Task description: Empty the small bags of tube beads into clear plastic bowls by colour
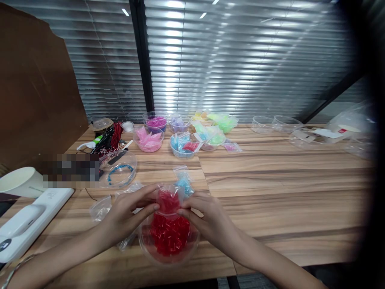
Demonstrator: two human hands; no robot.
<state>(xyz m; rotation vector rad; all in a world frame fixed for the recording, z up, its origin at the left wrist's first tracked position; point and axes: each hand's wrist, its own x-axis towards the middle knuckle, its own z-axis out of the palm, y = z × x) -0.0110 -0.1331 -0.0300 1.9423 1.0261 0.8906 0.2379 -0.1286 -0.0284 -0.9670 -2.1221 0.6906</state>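
Note:
Between my two hands is a small clear plastic bag of red pieces [169, 202], held just above a clear round bowl [169, 261]. My left hand [135, 208] pinches the bag's left side with thumb and fingers. On the opposite side, my right hand [204, 212] pinches its right edge. Many short red tube-like pieces [170, 235] fill the middle of the bowl. Just behind the hands lies a clear bag of light blue pieces [184, 184].
Bowls of pink bags [148, 140], blue bags [181, 145] and green bags [224, 122] stand along the back. Clear containers [262, 125] are at the back right. At left are a white device [33, 220], a paper cup [22, 182] and a dish with a blue strand [120, 173].

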